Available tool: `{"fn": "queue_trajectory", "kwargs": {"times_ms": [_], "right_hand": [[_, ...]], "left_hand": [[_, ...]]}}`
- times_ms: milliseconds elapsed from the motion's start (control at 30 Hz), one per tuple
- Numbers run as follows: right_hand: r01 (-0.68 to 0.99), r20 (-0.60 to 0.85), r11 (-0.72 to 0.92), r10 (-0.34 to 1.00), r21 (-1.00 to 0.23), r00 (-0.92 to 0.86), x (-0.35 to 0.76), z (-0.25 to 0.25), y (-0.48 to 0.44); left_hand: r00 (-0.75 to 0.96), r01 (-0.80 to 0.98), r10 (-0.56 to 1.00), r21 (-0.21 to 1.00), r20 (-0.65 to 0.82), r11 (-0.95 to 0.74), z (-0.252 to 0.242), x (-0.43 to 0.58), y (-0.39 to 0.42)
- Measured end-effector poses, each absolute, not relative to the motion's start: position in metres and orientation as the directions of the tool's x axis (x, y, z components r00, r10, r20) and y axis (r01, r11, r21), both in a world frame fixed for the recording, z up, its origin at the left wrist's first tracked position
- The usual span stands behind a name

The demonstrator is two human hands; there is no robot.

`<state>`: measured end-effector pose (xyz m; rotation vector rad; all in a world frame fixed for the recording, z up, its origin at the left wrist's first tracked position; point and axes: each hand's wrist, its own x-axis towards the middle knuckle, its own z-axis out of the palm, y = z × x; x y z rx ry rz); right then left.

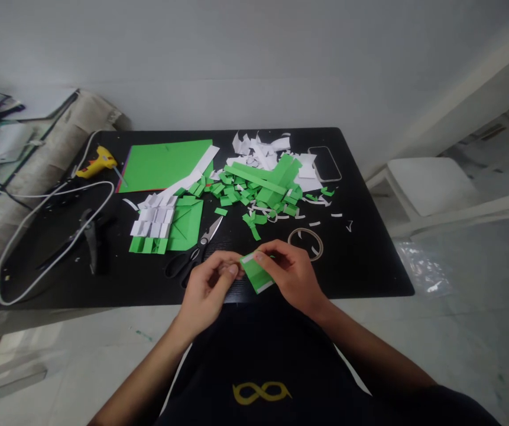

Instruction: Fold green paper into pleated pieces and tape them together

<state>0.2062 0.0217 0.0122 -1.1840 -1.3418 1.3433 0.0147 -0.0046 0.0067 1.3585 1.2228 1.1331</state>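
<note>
A small green paper piece (255, 276) with white strips along two edges is held above the table's front edge. My right hand (290, 273) pinches it at its upper right. At its left edge is my left hand (212, 285), thumb and fingers closed together; whether they grip the paper or something small is hard to make out. Black-handled scissors (197, 251) lie partly open just beyond my left hand. Beyond my right hand rests a roll of tape (319, 242). Green paper scraps (236, 190) and white paper scraps (258, 151) are heaped farther back.
On the black table (369, 260) are green sheets (161, 163), folded white strips (154, 216), a green folded piece (187, 228), a yellow glue gun (99, 163), pliers-like tool (91, 242), a looping white cable (1, 260) and a phone-shaped outline (327, 164). A white stool (431, 180) stands right.
</note>
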Motion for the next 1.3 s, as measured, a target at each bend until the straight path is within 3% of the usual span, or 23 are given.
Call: {"fn": "queue_trajectory", "kwargs": {"times_ms": [300,433,533,667,867,1067,1300], "right_hand": [[0.099,0.010,0.028,0.984,-0.995,-0.177,0.209,0.007,0.024],[0.362,0.323,0.323,0.944,-0.875,-0.062,0.207,0.007,0.022],[0.523,0.470,0.459,0.874,-0.719,-0.121,0.205,0.008,0.017],[0.478,0.426,0.476,0.879,-0.738,-0.216,0.203,0.009,0.010],[0.453,0.413,0.497,0.867,-0.740,-0.278,0.205,0.009,0.010],[0.471,0.392,0.540,0.838,-0.697,-0.379,0.207,0.011,0.012],[0.494,0.372,0.523,0.849,-0.695,-0.375,0.203,0.011,0.009]], "left_hand": [[0.106,0.236,0.993,0.968,0.056,-0.080,0.005,0.014,-0.004],[0.083,0.319,0.985,0.932,0.154,-0.173,0.006,0.016,-0.004],[0.073,0.446,0.951,0.843,0.300,-0.300,0.007,0.019,-0.005],[0.143,0.542,0.890,0.718,0.433,-0.437,0.009,0.021,-0.005],[0.281,0.600,0.834,0.592,0.475,-0.539,0.010,0.019,-0.006],[0.337,0.604,0.822,0.565,0.458,-0.562,0.010,0.017,-0.006],[0.327,0.596,0.831,0.584,0.450,-0.551,0.010,0.017,-0.005]]}}
